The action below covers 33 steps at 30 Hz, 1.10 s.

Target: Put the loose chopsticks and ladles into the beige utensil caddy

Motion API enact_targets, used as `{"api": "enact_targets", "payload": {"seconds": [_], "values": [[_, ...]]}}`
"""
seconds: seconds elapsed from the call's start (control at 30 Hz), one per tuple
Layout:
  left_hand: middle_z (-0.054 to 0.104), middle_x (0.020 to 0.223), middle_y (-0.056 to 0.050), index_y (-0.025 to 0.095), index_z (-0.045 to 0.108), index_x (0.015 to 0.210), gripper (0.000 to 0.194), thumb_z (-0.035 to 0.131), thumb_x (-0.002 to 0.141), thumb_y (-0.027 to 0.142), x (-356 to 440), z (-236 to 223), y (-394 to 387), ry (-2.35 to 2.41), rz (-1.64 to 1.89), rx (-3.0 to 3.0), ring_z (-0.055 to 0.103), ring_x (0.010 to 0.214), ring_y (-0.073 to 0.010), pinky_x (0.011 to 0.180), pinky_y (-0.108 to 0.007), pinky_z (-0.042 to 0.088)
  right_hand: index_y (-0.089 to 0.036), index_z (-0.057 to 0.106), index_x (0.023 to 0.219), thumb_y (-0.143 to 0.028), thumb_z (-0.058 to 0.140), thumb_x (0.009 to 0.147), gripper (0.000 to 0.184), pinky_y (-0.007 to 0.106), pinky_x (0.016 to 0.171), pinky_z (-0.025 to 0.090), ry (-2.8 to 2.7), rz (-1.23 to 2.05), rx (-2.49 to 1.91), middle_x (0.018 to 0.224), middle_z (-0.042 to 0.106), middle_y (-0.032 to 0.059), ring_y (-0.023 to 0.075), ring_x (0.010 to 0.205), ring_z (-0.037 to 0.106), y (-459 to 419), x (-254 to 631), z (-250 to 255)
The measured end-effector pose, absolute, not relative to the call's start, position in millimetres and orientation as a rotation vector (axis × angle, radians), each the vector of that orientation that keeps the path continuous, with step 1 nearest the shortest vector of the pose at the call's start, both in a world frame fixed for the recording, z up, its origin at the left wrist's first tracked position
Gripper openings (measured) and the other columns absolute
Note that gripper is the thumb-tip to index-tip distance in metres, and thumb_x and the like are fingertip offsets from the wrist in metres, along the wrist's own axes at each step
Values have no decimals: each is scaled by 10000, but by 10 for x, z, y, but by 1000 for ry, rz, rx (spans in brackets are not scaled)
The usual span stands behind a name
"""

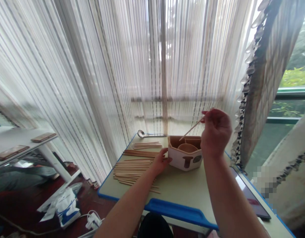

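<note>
My right hand (215, 132) is raised above a white utensil holder (184, 160) and pinches one wooden chopstick (192, 129), whose tip slants down into the holder's back compartment. A round wooden cup sits inside the holder. My left hand (159, 162) rests against the holder's left side, fingers curled, lying over a spread of wooden chopsticks (132, 168) on the table (182, 191). Further back lie more chopsticks in two bundles (146, 145).
A metal slotted spoon (146, 134) lies at the table's far edge by the string curtain. A dark tablet (251, 196) lies on the right side of the table. A blue rim (177, 211) borders the near edge. A bag and a power strip are on the floor to the left.
</note>
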State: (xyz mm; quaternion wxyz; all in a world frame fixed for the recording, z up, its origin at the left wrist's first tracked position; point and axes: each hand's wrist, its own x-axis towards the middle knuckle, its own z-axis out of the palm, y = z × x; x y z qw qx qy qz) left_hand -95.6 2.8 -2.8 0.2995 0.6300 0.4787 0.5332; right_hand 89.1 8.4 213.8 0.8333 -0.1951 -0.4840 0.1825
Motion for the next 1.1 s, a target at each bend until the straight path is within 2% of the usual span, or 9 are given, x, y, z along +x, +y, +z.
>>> {"api": "enact_targets", "payload": {"seconds": [0.13, 0.33, 0.47, 0.57, 0.73, 0.8, 0.93, 1.03, 1.1], "values": [[561, 1276, -100, 228, 469, 1256, 533, 682, 770, 272, -950, -30, 34, 1272, 1430, 1648, 523, 1186, -220, 999, -404, 410, -194, 553, 958, -329, 577, 851, 173, 307, 705, 497, -1140, 430, -524, 859, 680, 31, 144, 773, 640, 132, 719, 1838], [575, 1260, -86, 214, 479, 1240, 497, 660, 780, 261, -941, 42, 3, 1307, 1405, 1744, 552, 1128, -210, 975, -384, 424, -198, 501, 1203, -310, 557, 845, 380, 310, 692, 482, -1655, 381, -807, 813, 692, 33, 172, 718, 649, 141, 668, 1507], [600, 1226, -75, 204, 490, 1228, 487, 661, 777, 266, -938, 96, -33, 1340, 1398, 1773, 568, 1082, -207, 962, -381, 429, -195, 626, 1103, -259, 483, 865, 285, 321, 735, 456, -1950, 197, -930, 839, 685, 80, 204, 780, 634, 108, 729, 1467], [609, 1211, -73, 200, 493, 1221, 474, 654, 781, 267, -940, 111, -43, 1338, 1388, 1793, 570, 1074, -209, 956, -379, 430, -196, 668, 1081, -260, 448, 876, 306, 322, 736, 448, -2038, 127, -992, 867, 682, 106, 216, 789, 627, 85, 769, 1459], [618, 1182, -63, 207, 509, 1210, 470, 662, 769, 258, -943, 83, -25, 1358, 1385, 1777, 583, 1047, -205, 936, -367, 436, -208, 697, 975, -195, 477, 822, 269, 299, 753, 450, -2042, 202, -912, 848, 692, 67, 195, 807, 622, -5, 816, 1467], [623, 1168, -57, 213, 518, 1198, 463, 669, 763, 265, -944, 57, -8, 1357, 1397, 1751, 588, 1035, -202, 918, -355, 448, -198, 677, 1008, -183, 521, 779, 277, 293, 738, 457, -2007, 274, -921, 867, 694, 58, 189, 795, 620, -39, 815, 1462], [619, 1174, -62, 212, 534, 1172, 438, 675, 761, 269, -948, 10, 24, 1338, 1426, 1739, 587, 1040, -204, 906, -351, 462, -179, 585, 1200, -239, 581, 777, 427, 316, 772, 459, -1962, 350, -983, 888, 703, 58, 204, 871, 609, -46, 772, 1420], [617, 1182, -70, 213, 534, 1175, 432, 669, 768, 258, -951, -2, 29, 1310, 1440, 1750, 588, 1042, -207, 906, -359, 466, -212, 639, 1118, -332, 619, 784, 356, 332, 820, 436, -2041, 249, -992, 874, 702, 59, 227, 965, 578, -18, 734, 1367], [616, 1184, -76, 213, 533, 1181, 433, 666, 771, 252, -953, -1, 24, 1290, 1442, 1752, 584, 1058, -214, 903, -359, 469, -225, 680, 1010, -380, 645, 769, 289, 334, 810, 426, -2127, 146, -1010, 855, 689, 63, 235, 940, 573, -3, 716, 1326]]}}
